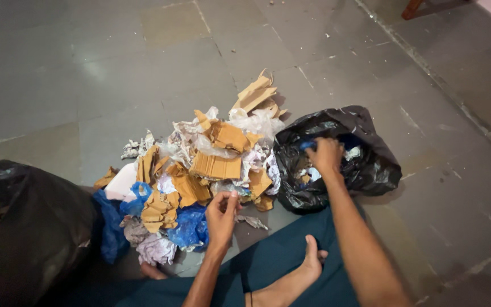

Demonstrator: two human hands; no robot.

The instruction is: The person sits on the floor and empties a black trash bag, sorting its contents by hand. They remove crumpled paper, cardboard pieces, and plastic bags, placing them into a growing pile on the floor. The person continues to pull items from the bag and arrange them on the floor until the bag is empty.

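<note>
Your right hand (325,154) is reaching into the mouth of the small black bag (365,165), fingers curled downward among the scraps already inside; whether it is gripping anything there cannot be told. Your left hand (223,213) is hovering at the near edge of the waste pile (200,170), thumb and fingertips pinched together on what appears to be a small pale scrap.

Judging by how things are lying, you are only partway through the transfer. A few white and blue pieces (350,152) are showing inside the small black bag, yet the bulk of the waste pile is sitting on the grey floor (143,68), just left of that bag and touching its side.

The waste pile is looking loose and mixed: torn brown cardboard (217,166) with exposed corrugation, crumpled white paper (154,249), clear plastic film (257,122) and blue plastic sheeting (188,227). A larger black bag (35,227) is lying at your far left, beside the blue plastic sheeting.
</note>
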